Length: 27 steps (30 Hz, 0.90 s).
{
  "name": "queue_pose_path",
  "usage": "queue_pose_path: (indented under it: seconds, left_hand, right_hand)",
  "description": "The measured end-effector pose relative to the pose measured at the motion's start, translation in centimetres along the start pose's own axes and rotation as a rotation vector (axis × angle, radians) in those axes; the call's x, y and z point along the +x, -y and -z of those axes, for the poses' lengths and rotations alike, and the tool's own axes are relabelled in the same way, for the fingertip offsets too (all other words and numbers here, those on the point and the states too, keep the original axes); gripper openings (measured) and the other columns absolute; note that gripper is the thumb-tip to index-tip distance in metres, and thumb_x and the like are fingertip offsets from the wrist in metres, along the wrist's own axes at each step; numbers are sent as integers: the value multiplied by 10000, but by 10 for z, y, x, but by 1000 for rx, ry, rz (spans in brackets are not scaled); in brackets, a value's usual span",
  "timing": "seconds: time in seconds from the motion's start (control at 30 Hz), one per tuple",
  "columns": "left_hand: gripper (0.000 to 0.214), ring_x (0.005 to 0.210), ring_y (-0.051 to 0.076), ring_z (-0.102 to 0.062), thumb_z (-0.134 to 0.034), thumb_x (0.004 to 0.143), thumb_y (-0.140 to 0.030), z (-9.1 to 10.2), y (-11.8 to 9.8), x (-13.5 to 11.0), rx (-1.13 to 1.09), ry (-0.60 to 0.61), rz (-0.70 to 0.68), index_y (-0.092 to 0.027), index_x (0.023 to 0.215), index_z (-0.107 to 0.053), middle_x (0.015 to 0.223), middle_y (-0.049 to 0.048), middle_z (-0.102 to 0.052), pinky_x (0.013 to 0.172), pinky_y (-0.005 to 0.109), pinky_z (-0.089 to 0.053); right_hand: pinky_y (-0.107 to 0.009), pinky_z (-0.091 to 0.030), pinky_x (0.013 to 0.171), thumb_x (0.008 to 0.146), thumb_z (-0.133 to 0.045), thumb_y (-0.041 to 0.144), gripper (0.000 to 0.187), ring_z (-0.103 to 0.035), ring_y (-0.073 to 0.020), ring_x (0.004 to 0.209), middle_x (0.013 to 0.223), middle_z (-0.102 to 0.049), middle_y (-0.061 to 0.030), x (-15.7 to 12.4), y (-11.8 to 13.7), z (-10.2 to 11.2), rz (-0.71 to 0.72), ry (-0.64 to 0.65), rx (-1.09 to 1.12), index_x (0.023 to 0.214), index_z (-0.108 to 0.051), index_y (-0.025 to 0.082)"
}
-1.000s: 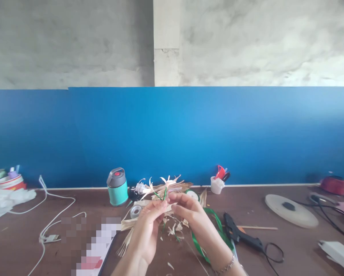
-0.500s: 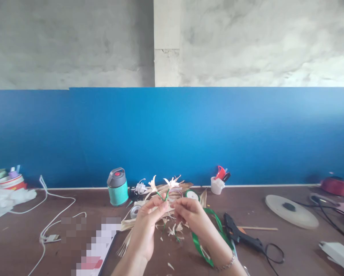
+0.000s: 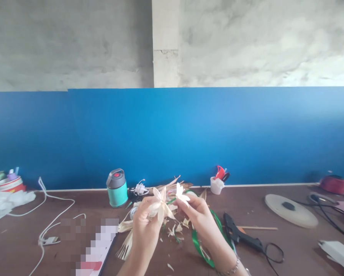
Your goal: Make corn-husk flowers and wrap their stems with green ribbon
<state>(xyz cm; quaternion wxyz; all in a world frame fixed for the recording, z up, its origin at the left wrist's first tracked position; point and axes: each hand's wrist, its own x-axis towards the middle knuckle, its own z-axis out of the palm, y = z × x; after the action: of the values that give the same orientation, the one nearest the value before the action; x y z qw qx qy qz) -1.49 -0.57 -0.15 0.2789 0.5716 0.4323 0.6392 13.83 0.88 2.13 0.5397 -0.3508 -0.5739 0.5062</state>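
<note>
Both my hands are raised over the brown table [image 3: 275, 245], holding two small pale straw flowers on green stems. My left hand [image 3: 144, 226] is closed round the stem of the nearer flower [image 3: 161, 205], whose petals point toward me. My right hand [image 3: 199, 218] pinches the second flower [image 3: 181, 195] by its green stem. Pale leaf scraps [image 3: 172, 230] lie under my hands. A green ribbon [image 3: 199, 245] loops past my right wrist.
A black glue gun [image 3: 241, 234] with its cord lies to the right. A teal jar [image 3: 117, 188], a tape roll, dry leaves [image 3: 167, 186], and a white cup with scissors [image 3: 218, 182] stand behind. White cables [image 3: 51, 226] lie at the left, a round white lid [image 3: 291, 211] at the right.
The flowers have tipped from pointing up and away to facing me. Both hands have turned and dropped slightly while keeping hold of the stems.
</note>
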Motion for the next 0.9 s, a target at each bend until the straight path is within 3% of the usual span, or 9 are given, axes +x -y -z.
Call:
queue_pose_path:
  seconds: [0.13, 0.27, 0.4, 0.5, 0.7, 0.9]
  left_hand:
    - [129, 726, 218, -621, -653, 773, -303, -1, -6, -1, -28, 58, 78, -202, 780, -733, 757, 33, -669, 719, 318, -518]
    - [177, 769, 253, -646, -745, 686, -369, -9, -21, -1, -183, 111, 211, -195, 717, -758, 765, 46, -720, 810, 366, -506]
    - [217, 496, 138, -533, -831, 600, -374, -13, -28, -1, -277, 57, 390, -180, 629, -737, 499, -19, -614, 533, 242, -438]
    - [259, 468, 105, -498, -869, 546, -361, -12, -30, -1, -387, 33, 486, -176, 678, -744, 542, -14, -652, 453, 204, -365]
    - [231, 617, 131, -581, -857, 583, -336, -10, -37, 1, -451, 96, 469, -155, 686, -756, 724, 41, -737, 575, 211, -458]
    - [275, 684, 190, -660, -882, 540, -343, -7, -34, 1, -473, 120, 501, -160, 716, -775, 701, 56, -750, 652, 270, -525]
  right_hand:
    - [-225, -365, 567, 722, -761, 419, 278, -478, -124, 641, 713, -590, 8, -5, 3, -5, 12, 81, 124, 869, -685, 195]
    - [-255, -442, 629, 743, -753, 388, 217, -506, -129, 626, 686, -583, 8, -3, -3, -6, 91, 54, 165, 730, -674, 186]
    - [-266, -478, 614, 759, -748, 344, 183, -523, -127, 594, 657, -575, 17, -2, -7, -7, 75, 48, 214, 717, -656, 191]
    - [-282, -502, 550, 754, -747, 359, 193, -559, -147, 579, 677, -608, 3, -2, -7, -8, 44, 72, 263, 747, -656, 189]
    - [-297, -525, 591, 738, -762, 363, 202, -605, -166, 620, 707, -648, -18, -2, -6, -10, 36, 65, 271, 774, -689, 178]
    - [-272, -501, 679, 741, -767, 337, 173, -583, -151, 687, 714, -640, -6, -2, -4, -7, 61, 52, 255, 743, -685, 185]
